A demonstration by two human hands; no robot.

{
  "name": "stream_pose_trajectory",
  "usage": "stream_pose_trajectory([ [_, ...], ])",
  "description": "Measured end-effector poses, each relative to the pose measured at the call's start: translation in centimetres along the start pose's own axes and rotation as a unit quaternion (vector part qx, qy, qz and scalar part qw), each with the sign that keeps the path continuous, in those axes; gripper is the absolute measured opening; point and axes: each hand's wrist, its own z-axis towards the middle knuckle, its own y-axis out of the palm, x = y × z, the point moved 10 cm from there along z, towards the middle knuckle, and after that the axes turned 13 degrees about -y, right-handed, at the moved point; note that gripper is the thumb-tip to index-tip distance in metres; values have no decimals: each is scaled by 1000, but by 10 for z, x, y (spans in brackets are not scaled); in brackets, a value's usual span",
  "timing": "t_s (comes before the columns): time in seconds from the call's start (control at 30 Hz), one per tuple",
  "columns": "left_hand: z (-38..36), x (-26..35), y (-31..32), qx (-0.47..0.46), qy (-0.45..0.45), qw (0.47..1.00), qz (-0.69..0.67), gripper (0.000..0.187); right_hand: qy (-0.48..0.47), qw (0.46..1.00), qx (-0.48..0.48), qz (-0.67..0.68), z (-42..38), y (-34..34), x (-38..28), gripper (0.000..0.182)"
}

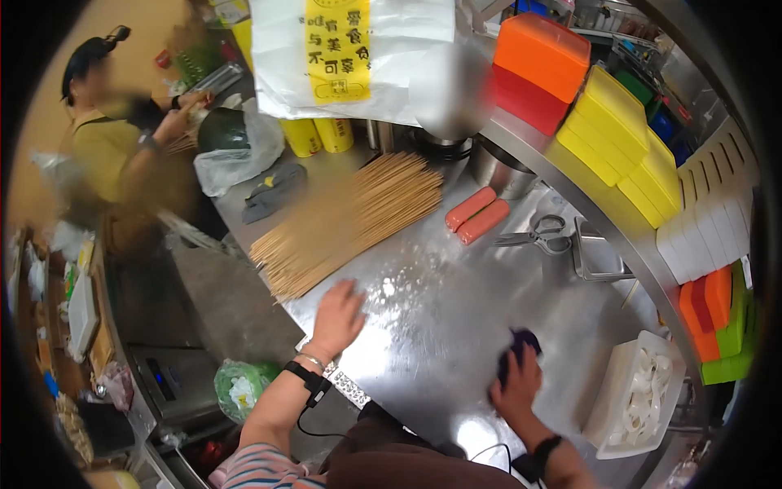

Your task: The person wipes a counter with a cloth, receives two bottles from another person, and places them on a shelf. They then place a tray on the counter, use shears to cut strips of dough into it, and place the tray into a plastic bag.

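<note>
My left hand (339, 319) hovers over or rests on the left edge of the steel table (423, 326), fingers stretched out and nothing in them. Just beyond it lies a wide heap of wooden skewers (366, 212), partly blurred. My right hand (518, 385) is on the right part of the table, its fingers closed over a dark purple cloth (516, 349); much of the cloth is hidden under the hand. Two pink sausages (476, 215) in wrappers lie past the skewers' right end. A pair of scissors (541, 235) sits to their right.
A small steel tray (601, 251) and a white bin of pale utensils (639, 395) stand at the right. Stacked coloured boxes (607, 122) line a shelf. At the back are a white bag (383, 61), a grey cloth (273, 191) and a watermelon (224, 130). Another person (110, 138) stands far left.
</note>
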Motion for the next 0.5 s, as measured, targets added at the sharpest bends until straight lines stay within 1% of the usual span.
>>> stream_pose_trajectory([
  [0.03, 11, -31, 0, 35, -71, 995, -62, 38, -13, 999, -44, 7, 45, 12, -15, 66],
  [0.07, 22, -47, -1, 24, -90, 993, -77, 40, -33, 998, -48, 14, 84, 23, -30, 67],
  [0.1, 27, -50, 2, 20, -74, 994, -79, 41, -50, 997, -56, 31, 122, 35, -47, 66],
  [0.17, 34, -56, 5, 12, -62, 995, -82, 42, -115, 992, -19, 54, 187, 52, -87, 64],
  [0.2, 34, -58, 2, 15, -65, 992, -106, 42, -129, 990, 4, 61, 215, 57, -103, 62],
  [0.27, 30, -62, 3, 8, -74, 989, -131, 42, -110, 991, 38, 73, 262, 71, -124, 58],
  [0.3, 29, -63, 2, 11, -79, 986, -148, 42, -99, 992, 54, 63, 274, 80, -134, 58],
  [0.33, 28, -65, -1, 13, -83, 983, -164, 42, -95, 992, 49, 67, 270, 86, -151, 58],
  [0.37, 27, -69, -3, 32, -82, 979, -185, 41, -107, 991, 39, 63, 266, 90, -169, 59],
  [0.4, 25, -73, 0, 31, -80, 979, -186, 41, -120, 991, 32, 57, 262, 92, -185, 59],
  [0.47, 22, -81, 0, 48, -85, 967, -234, 40, -193, 977, -20, 91, 220, 105, -230, 60],
  [0.5, 23, -81, -2, 38, -97, 966, -236, 39, -237, 963, -45, 119, 193, 104, -251, 60],
])
